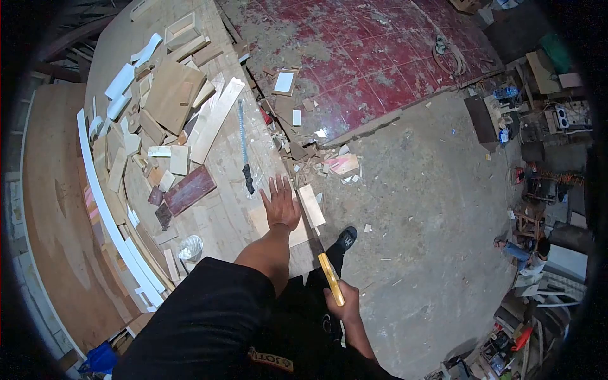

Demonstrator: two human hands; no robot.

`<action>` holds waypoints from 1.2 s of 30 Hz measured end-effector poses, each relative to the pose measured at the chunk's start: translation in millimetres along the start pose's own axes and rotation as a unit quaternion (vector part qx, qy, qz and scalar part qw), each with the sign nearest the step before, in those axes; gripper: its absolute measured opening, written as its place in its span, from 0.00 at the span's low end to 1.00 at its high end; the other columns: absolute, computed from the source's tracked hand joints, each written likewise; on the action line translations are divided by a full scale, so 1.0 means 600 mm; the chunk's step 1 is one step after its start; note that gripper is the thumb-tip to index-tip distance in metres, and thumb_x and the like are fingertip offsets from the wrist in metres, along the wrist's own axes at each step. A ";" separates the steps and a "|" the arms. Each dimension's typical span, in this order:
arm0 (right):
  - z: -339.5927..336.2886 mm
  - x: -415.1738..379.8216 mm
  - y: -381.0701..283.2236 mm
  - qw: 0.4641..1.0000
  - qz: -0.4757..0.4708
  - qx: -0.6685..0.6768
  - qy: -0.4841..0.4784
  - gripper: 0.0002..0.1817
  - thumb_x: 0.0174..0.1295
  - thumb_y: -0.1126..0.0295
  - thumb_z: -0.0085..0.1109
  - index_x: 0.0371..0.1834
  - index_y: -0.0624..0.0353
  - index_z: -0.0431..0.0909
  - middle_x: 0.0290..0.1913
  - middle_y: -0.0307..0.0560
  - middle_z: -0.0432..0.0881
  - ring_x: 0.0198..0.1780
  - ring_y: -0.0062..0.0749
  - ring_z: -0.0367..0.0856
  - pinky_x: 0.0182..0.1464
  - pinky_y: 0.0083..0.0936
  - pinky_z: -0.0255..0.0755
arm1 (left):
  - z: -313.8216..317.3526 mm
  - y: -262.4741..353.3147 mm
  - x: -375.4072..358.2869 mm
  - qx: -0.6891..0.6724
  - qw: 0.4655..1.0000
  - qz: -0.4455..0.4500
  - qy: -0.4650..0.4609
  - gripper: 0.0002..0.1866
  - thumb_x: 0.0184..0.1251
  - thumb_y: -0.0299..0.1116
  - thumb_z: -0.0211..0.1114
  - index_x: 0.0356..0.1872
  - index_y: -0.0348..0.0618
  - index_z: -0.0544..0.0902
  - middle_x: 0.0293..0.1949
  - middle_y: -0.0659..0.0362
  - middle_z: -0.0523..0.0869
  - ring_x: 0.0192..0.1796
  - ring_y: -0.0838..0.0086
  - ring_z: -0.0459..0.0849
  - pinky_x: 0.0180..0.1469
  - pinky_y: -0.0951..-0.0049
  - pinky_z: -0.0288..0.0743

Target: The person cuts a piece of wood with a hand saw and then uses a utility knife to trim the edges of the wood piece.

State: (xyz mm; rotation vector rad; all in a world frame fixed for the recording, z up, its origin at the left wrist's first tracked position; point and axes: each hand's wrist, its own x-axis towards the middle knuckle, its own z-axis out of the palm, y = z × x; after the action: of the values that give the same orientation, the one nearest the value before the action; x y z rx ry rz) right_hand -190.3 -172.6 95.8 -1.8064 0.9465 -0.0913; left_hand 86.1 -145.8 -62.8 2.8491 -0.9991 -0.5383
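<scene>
Left hand (280, 204) is spread flat, fingers open, pressing down on a pale wood board (297, 233) at the edge of the workbench (221, 209). Right hand (342, 303) is wrapped tight around the yellow handle of a handsaw (330, 277), blade angled up along the board's edge near 1 small offcut (311, 205). A dark-handled saw (244, 149) lies just beyond the fingertips, with wood scraps (171, 101) piled further back.
</scene>
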 end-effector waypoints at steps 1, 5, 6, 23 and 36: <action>-0.008 -0.009 0.001 0.999 0.026 0.018 -0.017 0.13 0.58 0.68 0.72 0.31 0.61 0.76 0.24 0.58 0.79 0.27 0.54 0.84 0.30 0.39 0.75 | 0.003 -0.001 0.001 0.000 1.000 0.001 -0.001 0.40 0.73 0.41 0.50 0.82 0.36 0.52 0.85 0.45 0.43 0.86 0.46 0.37 0.81 0.34 0.29; -0.016 -0.008 0.003 0.998 0.049 0.021 -0.017 0.12 0.60 0.67 0.71 0.31 0.61 0.76 0.23 0.57 0.79 0.26 0.55 0.84 0.30 0.39 0.75 | 0.012 -0.005 0.000 -0.001 1.000 0.004 0.012 0.39 0.73 0.41 0.49 0.82 0.35 0.53 0.85 0.45 0.43 0.86 0.47 0.37 0.81 0.34 0.29; -0.012 0.001 0.002 0.998 0.049 0.021 -0.017 0.12 0.60 0.67 0.71 0.31 0.61 0.76 0.23 0.57 0.79 0.26 0.55 0.84 0.30 0.39 0.75 | 0.012 -0.005 0.001 -0.002 1.000 0.004 0.014 0.39 0.73 0.41 0.49 0.82 0.35 0.53 0.85 0.46 0.43 0.86 0.47 0.37 0.81 0.34 0.29; 0.023 0.035 -0.016 0.998 0.048 0.017 0.025 0.15 0.63 0.65 0.68 0.27 0.60 0.73 0.22 0.55 0.78 0.22 0.41 0.78 0.29 0.36 0.71 | 0.007 -0.003 0.003 0.025 1.000 -0.011 -0.003 0.38 0.77 0.44 0.48 0.84 0.43 0.51 0.86 0.51 0.44 0.87 0.50 0.38 0.81 0.34 0.29; -0.010 0.060 -0.071 0.999 -0.009 0.034 0.013 0.16 0.64 0.65 0.66 0.24 0.61 0.71 0.20 0.57 0.75 0.22 0.46 0.81 0.28 0.36 0.72 | 0.002 0.001 0.002 0.036 0.999 -0.009 -0.020 0.39 0.75 0.43 0.48 0.84 0.45 0.51 0.86 0.54 0.43 0.86 0.49 0.38 0.81 0.32 0.28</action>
State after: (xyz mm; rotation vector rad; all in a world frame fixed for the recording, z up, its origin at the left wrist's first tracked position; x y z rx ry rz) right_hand -144.9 -193.9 120.9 -1.7542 0.9361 -0.1574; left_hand 86.4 -146.9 -64.1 2.9229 -1.0214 -0.5733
